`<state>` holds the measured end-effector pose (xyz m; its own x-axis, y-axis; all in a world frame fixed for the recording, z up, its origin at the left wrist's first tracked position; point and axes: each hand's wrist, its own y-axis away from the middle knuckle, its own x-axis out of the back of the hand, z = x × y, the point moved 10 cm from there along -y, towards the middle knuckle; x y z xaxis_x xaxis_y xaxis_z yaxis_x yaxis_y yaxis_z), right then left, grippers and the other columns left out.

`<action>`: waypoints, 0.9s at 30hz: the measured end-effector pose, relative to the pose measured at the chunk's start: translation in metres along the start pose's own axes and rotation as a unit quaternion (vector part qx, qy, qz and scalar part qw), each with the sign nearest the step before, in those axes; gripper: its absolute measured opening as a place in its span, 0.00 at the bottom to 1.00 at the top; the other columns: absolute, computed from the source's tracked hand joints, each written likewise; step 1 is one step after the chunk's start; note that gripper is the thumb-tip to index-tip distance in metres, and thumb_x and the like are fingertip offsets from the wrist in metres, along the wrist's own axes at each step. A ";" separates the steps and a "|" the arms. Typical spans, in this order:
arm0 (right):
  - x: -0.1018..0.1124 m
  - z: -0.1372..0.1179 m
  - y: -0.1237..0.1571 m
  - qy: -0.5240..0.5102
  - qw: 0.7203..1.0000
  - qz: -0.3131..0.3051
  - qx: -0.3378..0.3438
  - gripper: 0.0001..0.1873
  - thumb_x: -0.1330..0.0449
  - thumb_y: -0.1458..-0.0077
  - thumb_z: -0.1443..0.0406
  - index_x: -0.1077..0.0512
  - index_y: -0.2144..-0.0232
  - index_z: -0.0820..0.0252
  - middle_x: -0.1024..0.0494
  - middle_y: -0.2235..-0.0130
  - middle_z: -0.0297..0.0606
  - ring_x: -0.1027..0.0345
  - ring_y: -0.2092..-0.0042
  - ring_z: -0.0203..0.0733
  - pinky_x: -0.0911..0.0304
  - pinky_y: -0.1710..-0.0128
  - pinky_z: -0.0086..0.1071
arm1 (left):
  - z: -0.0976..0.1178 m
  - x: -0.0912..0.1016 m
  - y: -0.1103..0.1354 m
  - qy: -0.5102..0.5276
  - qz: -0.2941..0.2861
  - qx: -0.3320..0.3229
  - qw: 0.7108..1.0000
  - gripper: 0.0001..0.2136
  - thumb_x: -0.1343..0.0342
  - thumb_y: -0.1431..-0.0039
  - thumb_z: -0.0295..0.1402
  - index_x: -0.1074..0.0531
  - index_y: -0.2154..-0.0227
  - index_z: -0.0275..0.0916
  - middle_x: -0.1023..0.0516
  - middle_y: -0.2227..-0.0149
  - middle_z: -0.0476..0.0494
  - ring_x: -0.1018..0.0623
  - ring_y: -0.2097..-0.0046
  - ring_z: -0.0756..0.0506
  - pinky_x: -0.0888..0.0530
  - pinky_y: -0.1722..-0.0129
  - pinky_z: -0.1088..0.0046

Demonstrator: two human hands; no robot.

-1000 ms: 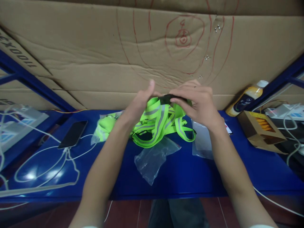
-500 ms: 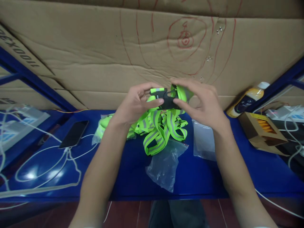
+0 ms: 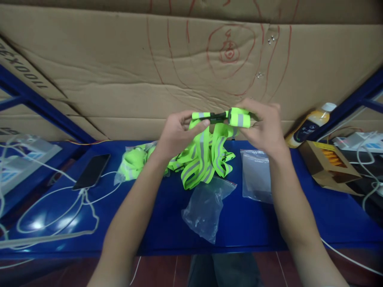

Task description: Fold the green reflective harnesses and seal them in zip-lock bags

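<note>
Both hands hold a neon-yellow reflective strap (image 3: 202,147) with a grey stripe, raised above the blue table. My left hand (image 3: 179,133) pinches the strap's end beside a black buckle (image 3: 218,118), thumb on its near side. A folded part of the strap (image 3: 239,118) is gripped by my right hand (image 3: 263,125), whose fingers are partly hidden behind it. Loops of strap hang down onto the table below the hands. Under them lies a clear zip bag (image 3: 205,209). Left of the loops, more neon strap sits in another clear bag (image 3: 131,165).
A phone (image 3: 92,171) with white cables lies at the left. Right of the loops is a flat clear bag (image 3: 255,175). A juice bottle (image 3: 311,125) and an opened cardboard box (image 3: 329,165) stand further right. Cardboard (image 3: 113,59) with red rings forms the back wall.
The black buckle has been tilted, so it now shows edge-on. My right hand has shifted slightly right, and the folded strap in it has turned toward me.
</note>
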<state>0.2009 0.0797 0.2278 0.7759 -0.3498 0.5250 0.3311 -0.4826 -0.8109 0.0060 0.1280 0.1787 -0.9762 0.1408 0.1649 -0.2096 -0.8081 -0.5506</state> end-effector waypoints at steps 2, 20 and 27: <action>-0.001 -0.005 0.002 0.016 0.999 0.027 0.033 0.04 0.33 0.35 0.61 0.18 0.59 0.50 0.17 0.66 0.33 0.23 0.66 0.44 0.30 0.62 0.39 | -0.007 -0.006 0.001 0.071 -0.028 0.058 0.995 0.17 0.25 0.45 0.46 0.16 0.63 0.38 0.15 0.65 0.45 0.19 0.65 0.47 0.24 0.66 0.74; -0.045 -0.008 -0.002 -0.068 0.997 -0.035 0.009 0.26 0.39 0.30 0.52 0.28 0.35 0.50 0.22 0.37 0.45 0.28 0.36 0.55 0.32 0.35 0.53 | -0.008 0.015 -0.003 0.169 0.019 0.040 0.985 0.22 0.21 0.51 0.33 0.17 0.53 0.40 0.13 0.56 0.42 0.14 0.54 0.40 0.17 0.55 0.67; -0.052 0.009 0.000 -0.171 0.976 -0.129 -0.045 0.22 0.29 0.40 0.46 0.19 0.62 0.59 0.23 0.70 0.31 0.33 0.68 0.37 0.35 0.66 0.32 | 0.021 0.003 0.004 0.066 -0.016 -0.092 0.993 0.16 0.24 0.44 0.35 0.16 0.53 0.43 0.14 0.52 0.41 0.15 0.49 0.40 0.17 0.48 0.62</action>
<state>0.1652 0.1051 0.1985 0.8120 0.0730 0.5791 0.5024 -0.5924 -0.6298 0.0031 0.1135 0.1943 -0.9650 0.2491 0.0823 -0.2358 -0.6857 -0.6886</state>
